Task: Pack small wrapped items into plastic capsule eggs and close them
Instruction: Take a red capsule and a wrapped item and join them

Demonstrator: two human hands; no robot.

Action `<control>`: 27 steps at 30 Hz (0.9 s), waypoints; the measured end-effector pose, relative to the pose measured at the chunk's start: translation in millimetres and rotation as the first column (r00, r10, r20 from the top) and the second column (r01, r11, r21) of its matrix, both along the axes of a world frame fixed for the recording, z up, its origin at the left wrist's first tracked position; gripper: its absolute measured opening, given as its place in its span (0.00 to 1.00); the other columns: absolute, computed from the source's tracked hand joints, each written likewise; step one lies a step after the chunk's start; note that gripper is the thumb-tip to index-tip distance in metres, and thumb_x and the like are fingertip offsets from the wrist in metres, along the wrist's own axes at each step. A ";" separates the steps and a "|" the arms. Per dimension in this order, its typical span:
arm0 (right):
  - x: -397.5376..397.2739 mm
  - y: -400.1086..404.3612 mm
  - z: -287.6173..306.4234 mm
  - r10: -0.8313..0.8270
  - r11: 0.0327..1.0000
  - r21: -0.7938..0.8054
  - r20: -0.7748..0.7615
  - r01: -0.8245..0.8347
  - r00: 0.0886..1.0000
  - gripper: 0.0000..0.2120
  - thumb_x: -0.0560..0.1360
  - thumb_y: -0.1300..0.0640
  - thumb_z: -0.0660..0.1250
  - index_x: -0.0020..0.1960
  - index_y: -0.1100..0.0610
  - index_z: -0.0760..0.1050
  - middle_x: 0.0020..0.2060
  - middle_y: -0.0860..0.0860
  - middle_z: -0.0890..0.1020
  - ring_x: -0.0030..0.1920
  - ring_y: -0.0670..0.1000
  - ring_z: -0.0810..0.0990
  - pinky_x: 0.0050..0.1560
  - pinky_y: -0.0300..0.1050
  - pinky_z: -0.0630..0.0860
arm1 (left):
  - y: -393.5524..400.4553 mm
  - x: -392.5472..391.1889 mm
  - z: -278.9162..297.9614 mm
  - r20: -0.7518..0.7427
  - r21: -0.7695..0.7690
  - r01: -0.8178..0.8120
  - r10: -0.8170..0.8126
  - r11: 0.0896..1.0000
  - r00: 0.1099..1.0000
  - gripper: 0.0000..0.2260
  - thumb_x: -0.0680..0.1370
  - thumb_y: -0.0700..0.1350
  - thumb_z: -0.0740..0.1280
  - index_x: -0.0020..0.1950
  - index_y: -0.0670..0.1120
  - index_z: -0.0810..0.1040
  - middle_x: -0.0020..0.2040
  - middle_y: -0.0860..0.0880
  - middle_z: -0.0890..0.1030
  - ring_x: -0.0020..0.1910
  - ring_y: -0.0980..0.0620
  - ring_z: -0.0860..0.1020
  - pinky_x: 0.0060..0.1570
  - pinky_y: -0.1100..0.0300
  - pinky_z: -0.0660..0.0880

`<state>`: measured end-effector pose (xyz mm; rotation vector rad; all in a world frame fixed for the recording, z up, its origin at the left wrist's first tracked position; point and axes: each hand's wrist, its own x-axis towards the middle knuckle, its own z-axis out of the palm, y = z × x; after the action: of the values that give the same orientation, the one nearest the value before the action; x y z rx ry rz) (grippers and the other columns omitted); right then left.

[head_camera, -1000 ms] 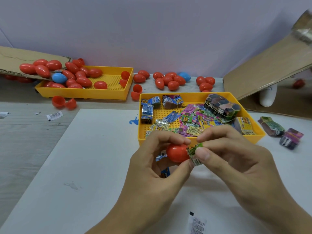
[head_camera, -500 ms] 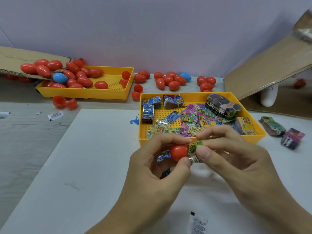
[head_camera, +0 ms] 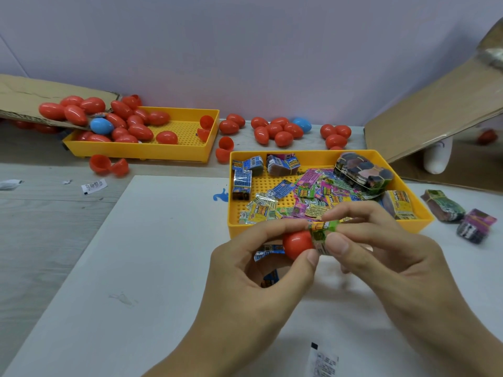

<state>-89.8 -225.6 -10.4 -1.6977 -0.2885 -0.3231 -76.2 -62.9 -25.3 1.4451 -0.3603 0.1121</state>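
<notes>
My left hand [head_camera: 261, 270] pinches a red capsule egg half [head_camera: 296, 244] between thumb and forefinger, just in front of the near yellow tray [head_camera: 313, 229]. My right hand [head_camera: 386, 257] pinches a small green wrapped item [head_camera: 322, 232] and holds it against the open side of the egg half. A blue wrapped item [head_camera: 268, 251] shows under my left fingers. The near tray holds several colourful wrapped packets [head_camera: 313, 194].
A second yellow tray [head_camera: 190, 153] at the back left holds several closed red eggs and a blue one [head_camera: 101, 126]. More red eggs [head_camera: 280, 131] lie along the wall. Open halves [head_camera: 109, 165] lie loose. Cardboard [head_camera: 435, 115] leans at right. Paper slips [head_camera: 324, 360] lie on the white mat.
Both hands have drifted slightly up and towards the tray, and the green wrapped item has rolled further round the mouth of the egg half.
</notes>
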 end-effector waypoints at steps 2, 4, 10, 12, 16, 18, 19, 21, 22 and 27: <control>-0.1 -0.3 0.9 0.018 1.000 0.024 -0.011 -0.018 1.000 0.13 0.69 0.39 0.73 0.41 0.47 0.86 0.50 0.46 0.80 0.48 0.44 0.80 0.37 0.37 0.75 | -0.1 0.7 0.0 0.000 0.001 -0.006 0.006 1.000 1.000 0.13 0.70 0.42 0.76 0.53 0.53 0.85 0.47 0.52 0.86 0.47 0.53 0.84 0.46 0.67 0.79; -0.7 0.7 1.5 0.036 0.999 0.021 -0.012 -0.036 0.999 0.12 0.69 0.39 0.72 0.41 0.47 0.86 0.50 0.45 0.80 0.48 0.45 0.80 0.38 0.36 0.75 | 0.2 0.8 0.7 0.001 0.000 0.006 -0.006 1.000 1.000 0.13 0.71 0.40 0.74 0.53 0.53 0.85 0.48 0.52 0.86 0.48 0.54 0.84 0.46 0.67 0.79; 0.6 -0.8 -0.6 -0.022 1.000 -0.010 -0.022 0.022 0.999 0.12 0.67 0.38 0.72 0.42 0.44 0.86 0.50 0.45 0.80 0.45 0.44 0.80 0.37 0.39 0.76 | 1.4 1.7 -0.5 -0.019 -0.001 -0.006 0.006 1.000 1.000 0.14 0.70 0.40 0.74 0.53 0.53 0.85 0.47 0.52 0.86 0.48 0.54 0.84 0.46 0.66 0.79; 1.1 -0.6 -1.4 -0.034 0.999 -0.040 -0.005 0.034 0.999 0.14 0.68 0.35 0.71 0.42 0.43 0.86 0.51 0.44 0.79 0.47 0.45 0.80 0.40 0.40 0.77 | 1.7 2.1 -1.3 -0.017 0.000 -0.005 0.005 1.000 1.000 0.14 0.70 0.40 0.74 0.52 0.54 0.85 0.47 0.51 0.86 0.48 0.54 0.84 0.46 0.67 0.79; 2.0 -1.2 -2.9 -0.057 0.995 -0.080 0.031 0.060 0.998 0.12 0.69 0.35 0.71 0.42 0.41 0.85 0.51 0.43 0.79 0.48 0.45 0.80 0.40 0.44 0.78 | 2.2 2.1 -2.5 0.004 0.009 0.015 -0.015 1.000 1.000 0.13 0.69 0.46 0.73 0.53 0.54 0.85 0.49 0.51 0.86 0.50 0.52 0.84 0.48 0.66 0.79; 2.2 -1.7 -4.1 -0.065 0.994 -0.091 0.038 0.068 0.997 0.10 0.69 0.37 0.71 0.42 0.41 0.85 0.51 0.44 0.79 0.47 0.46 0.80 0.39 0.50 0.79 | 2.6 2.4 -3.6 0.008 0.009 0.013 -0.013 1.000 1.000 0.14 0.69 0.47 0.72 0.53 0.55 0.85 0.50 0.51 0.85 0.51 0.51 0.84 0.48 0.65 0.79; 2.1 -1.9 -5.0 -0.068 0.993 -0.097 0.042 0.072 0.997 0.09 0.69 0.38 0.72 0.42 0.42 0.85 0.51 0.44 0.79 0.47 0.48 0.80 0.38 0.53 0.79 | 2.8 2.6 -4.1 0.007 0.010 0.012 -0.013 1.000 1.000 0.14 0.69 0.47 0.72 0.54 0.56 0.85 0.50 0.52 0.85 0.51 0.50 0.84 0.49 0.65 0.79; 2.2 -2.2 -6.5 -0.078 0.989 -0.121 0.055 0.084 0.995 0.08 0.69 0.40 0.72 0.43 0.42 0.85 0.51 0.44 0.79 0.46 0.50 0.81 0.35 0.56 0.78 | 3.1 2.6 -4.7 0.006 0.011 0.022 -0.022 1.000 1.000 0.14 0.69 0.47 0.71 0.54 0.56 0.85 0.51 0.52 0.85 0.52 0.51 0.84 0.49 0.64 0.80; 2.3 -2.0 -6.7 -0.083 0.987 -0.133 0.061 0.090 0.995 0.08 0.69 0.40 0.72 0.43 0.42 0.85 0.51 0.44 0.79 0.45 0.50 0.81 0.34 0.56 0.77 | 3.2 2.5 -5.0 0.004 0.009 0.029 -0.029 1.000 1.000 0.15 0.69 0.47 0.71 0.55 0.56 0.85 0.51 0.52 0.85 0.51 0.51 0.84 0.49 0.62 0.80; 2.2 -3.4 -3.6 -0.099 0.977 -0.178 0.087 0.113 0.991 0.08 0.68 0.43 0.71 0.45 0.41 0.85 0.51 0.44 0.80 0.43 0.50 0.80 0.30 0.52 0.75 | 2.7 1.6 -1.8 0.003 0.003 0.044 -0.044 0.999 0.999 0.14 0.70 0.49 0.73 0.55 0.57 0.85 0.52 0.53 0.85 0.52 0.51 0.84 0.48 0.64 0.80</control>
<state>-87.6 -229.0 -14.0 -1.8886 -0.2919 -0.4538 -74.6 -60.2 -27.1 1.4391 -0.3949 0.0780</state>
